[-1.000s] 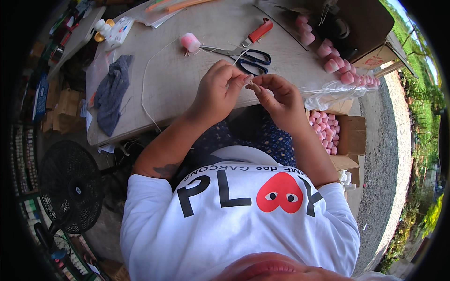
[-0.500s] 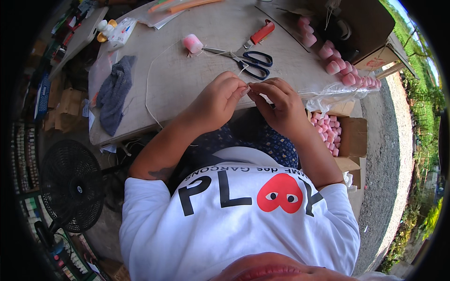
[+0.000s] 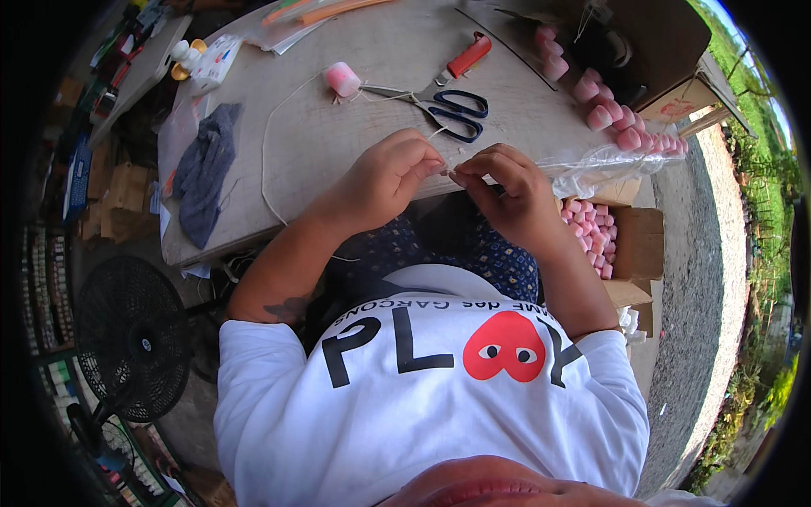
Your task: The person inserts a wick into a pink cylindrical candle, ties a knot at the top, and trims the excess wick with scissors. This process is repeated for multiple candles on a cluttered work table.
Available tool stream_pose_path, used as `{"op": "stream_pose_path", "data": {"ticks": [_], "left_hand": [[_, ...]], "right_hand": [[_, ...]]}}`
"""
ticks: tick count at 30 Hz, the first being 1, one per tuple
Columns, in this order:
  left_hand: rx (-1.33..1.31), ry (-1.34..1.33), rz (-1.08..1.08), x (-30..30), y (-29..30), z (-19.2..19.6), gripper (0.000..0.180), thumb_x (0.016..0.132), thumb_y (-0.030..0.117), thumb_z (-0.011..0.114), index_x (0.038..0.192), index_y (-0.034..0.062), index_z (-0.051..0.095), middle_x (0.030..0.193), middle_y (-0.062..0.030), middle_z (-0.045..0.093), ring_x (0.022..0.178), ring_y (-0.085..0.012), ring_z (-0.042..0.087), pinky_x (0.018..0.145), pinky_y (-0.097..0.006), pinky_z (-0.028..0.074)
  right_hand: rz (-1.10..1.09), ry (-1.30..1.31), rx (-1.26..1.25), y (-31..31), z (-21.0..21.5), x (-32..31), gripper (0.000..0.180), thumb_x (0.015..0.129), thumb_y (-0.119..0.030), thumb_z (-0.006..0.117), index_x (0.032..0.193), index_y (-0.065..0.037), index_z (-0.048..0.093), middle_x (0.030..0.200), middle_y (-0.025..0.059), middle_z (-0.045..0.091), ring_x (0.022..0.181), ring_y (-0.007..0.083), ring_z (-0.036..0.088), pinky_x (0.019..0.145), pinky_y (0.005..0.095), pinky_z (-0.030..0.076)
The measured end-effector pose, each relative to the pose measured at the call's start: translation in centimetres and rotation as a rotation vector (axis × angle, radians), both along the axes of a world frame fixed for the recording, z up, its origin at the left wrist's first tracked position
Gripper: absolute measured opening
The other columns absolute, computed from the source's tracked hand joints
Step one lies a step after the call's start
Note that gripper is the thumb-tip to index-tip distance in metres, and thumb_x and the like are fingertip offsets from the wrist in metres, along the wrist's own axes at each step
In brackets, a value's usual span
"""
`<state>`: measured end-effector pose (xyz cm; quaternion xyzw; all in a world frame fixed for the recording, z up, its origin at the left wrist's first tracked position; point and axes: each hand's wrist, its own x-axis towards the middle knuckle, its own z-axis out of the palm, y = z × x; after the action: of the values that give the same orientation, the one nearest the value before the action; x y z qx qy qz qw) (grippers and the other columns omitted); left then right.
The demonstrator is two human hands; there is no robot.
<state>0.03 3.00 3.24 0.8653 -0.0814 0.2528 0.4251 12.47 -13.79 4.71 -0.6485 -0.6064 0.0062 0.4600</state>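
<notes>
My left hand (image 3: 390, 176) and my right hand (image 3: 510, 188) meet at the table's near edge, fingertips pinched on a thin white string (image 3: 449, 171). A tiny pale knot or loop seems to lie between them, too small to make out. Beyond the hands rest scissors (image 3: 463, 103) with dark blue handles, blades slightly parted and pointing left. Beside their tips stands a pink-and-white cylindrical piece (image 3: 342, 79) with string at its base. A longer white cord (image 3: 267, 139) curves across the table on the left. Behind the scissors lies a red-handled cutter (image 3: 470, 56).
A grey-blue cloth (image 3: 209, 173) hangs over the table's left side, near a white bottle (image 3: 216, 64). Rows of pink pieces (image 3: 601, 111) line the right side. Below them, a cardboard box (image 3: 638, 243) holds many more. A black fan (image 3: 131, 338) stands at lower left.
My fingertips have drawn slightly nearer to me and a little apart, with a short bit of string now showing between them. The tools have not moved on the table.
</notes>
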Motion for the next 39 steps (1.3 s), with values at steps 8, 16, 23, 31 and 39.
{"op": "stream_pose_path", "data": {"ticks": [8,16,23,31,39], "left_hand": [[0.177,0.053,0.090,0.1,3.0,1.7,0.033,0.083,-0.002,0.059,0.116,0.0048,0.056,0.118,-0.0122,0.056,0.112,-0.0242,0.052,0.089,-0.032,0.046],[0.925,0.391,0.428,3.8,13.9,-0.4,0.047,0.081,0.002,0.060,0.127,0.0115,0.052,0.135,-0.0068,0.049,0.124,-0.0284,0.047,0.102,-0.041,0.040],[-0.324,-0.013,0.179,1.3,8.4,5.8,0.037,0.085,0.010,0.068,0.118,0.0056,0.051,0.109,-0.0059,0.061,0.101,-0.0151,0.059,0.090,-0.030,0.048],[-0.572,-0.191,-0.085,0.8,-0.2,6.6,0.044,0.083,0.002,0.068,0.121,0.0013,0.047,0.119,-0.0154,0.058,0.109,-0.0200,0.058,0.093,-0.032,0.049],[-0.716,-0.158,-0.095,1.5,1.5,6.4,0.043,0.083,0.011,0.072,0.119,-0.0015,0.051,0.107,-0.0118,0.062,0.097,-0.0169,0.062,0.084,-0.031,0.052]], "right_hand": [[-0.061,0.119,-0.051,0.0,0.2,0.3,0.009,0.079,-0.004,0.070,0.087,-0.004,0.065,0.080,0.0091,0.065,0.077,0.0227,0.064,0.066,0.0311,0.049],[0.120,0.806,0.071,-0.4,1.9,1.3,0.020,0.087,-0.004,0.066,0.106,0.002,0.061,0.096,0.0045,0.065,0.092,0.0110,0.060,0.082,0.0242,0.048],[-0.157,0.756,0.257,0.7,0.1,3.4,0.040,0.092,-0.010,0.059,0.129,-0.001,0.048,0.119,0.0093,0.057,0.113,0.0147,0.051,0.098,0.0294,0.039],[0.037,0.566,-0.088,3.8,0.6,-2.1,0.026,0.088,-0.018,0.066,0.108,-0.002,0.064,0.102,0.0069,0.058,0.086,0.0163,0.057,0.076,0.0279,0.046],[-0.002,0.846,-0.307,-2.8,-6.5,-2.7,0.019,0.094,-0.016,0.058,0.097,0.001,0.065,0.088,0.0022,0.064,0.082,0.0068,0.056,0.075,0.0218,0.044]]}}
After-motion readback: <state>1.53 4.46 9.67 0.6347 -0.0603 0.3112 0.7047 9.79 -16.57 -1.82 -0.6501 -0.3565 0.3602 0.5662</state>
